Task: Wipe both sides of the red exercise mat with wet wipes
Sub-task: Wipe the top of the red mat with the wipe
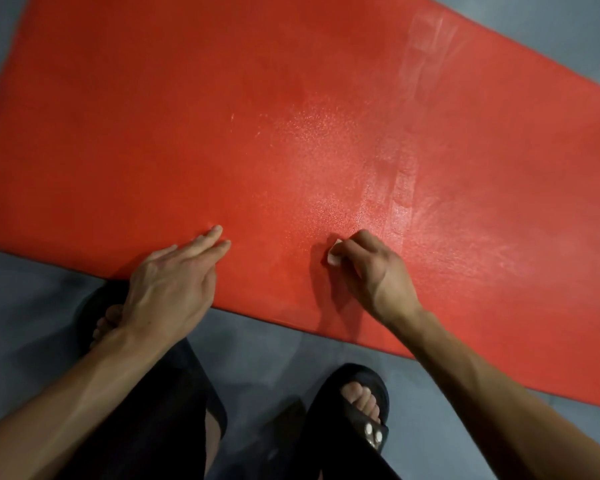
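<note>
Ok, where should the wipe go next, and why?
Probably sweep the right hand with the wipe leftward toward the left hand. Wet streaks shine on the mat only to the wipe's right; the stretch to its left looks dry, while the left hand lies flat on the mat.

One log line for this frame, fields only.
left hand flat on red mat | right hand grip: wet wipe on mat | streaks right

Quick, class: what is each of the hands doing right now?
Left hand: open, straight fingers resting on the red mat.
Right hand: closed on a white wet wipe, against the mat.
</note>
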### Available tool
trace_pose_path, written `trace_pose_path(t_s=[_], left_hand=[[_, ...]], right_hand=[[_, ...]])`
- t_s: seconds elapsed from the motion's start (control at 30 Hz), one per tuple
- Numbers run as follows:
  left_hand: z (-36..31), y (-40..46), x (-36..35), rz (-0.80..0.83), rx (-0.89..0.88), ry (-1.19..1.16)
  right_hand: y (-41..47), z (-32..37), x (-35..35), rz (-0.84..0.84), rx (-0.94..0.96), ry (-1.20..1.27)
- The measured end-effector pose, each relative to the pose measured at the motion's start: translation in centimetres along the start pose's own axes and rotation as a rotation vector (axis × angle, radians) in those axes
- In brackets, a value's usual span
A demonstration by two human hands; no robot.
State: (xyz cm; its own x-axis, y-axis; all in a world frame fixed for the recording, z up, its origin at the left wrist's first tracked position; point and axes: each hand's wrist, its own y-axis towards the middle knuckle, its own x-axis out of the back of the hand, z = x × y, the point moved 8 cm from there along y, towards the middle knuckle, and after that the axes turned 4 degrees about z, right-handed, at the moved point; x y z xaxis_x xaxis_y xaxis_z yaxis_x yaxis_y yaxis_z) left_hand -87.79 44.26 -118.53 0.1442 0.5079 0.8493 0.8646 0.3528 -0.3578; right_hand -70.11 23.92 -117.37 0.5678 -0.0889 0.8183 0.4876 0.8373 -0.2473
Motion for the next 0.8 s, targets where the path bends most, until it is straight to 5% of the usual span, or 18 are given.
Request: trace_pose_path(t_s=[0.2,0.4,0.63,0.8], left_hand=[[0.0,0.0,0.2,-0.017,-0.012,0.023],[-0.6,0.2,1.1,-0.056,-0.056,0.041],[-0.3,0.7,1.8,-0.11,-0.047,0.0],[-0.3,2.0,1.9,-0.096,-0.081,0.039]], right_hand=[[-7.9,3.9,-4.6,0.25,0.173,0.005],[3.0,-1.6,2.3,-0.076,0.023,-0.074],[-6.1,2.8,-2.7,0.187,0.159,-0.035],[3.7,-1.5,2.4,-0.075,0.043,-0.083]])
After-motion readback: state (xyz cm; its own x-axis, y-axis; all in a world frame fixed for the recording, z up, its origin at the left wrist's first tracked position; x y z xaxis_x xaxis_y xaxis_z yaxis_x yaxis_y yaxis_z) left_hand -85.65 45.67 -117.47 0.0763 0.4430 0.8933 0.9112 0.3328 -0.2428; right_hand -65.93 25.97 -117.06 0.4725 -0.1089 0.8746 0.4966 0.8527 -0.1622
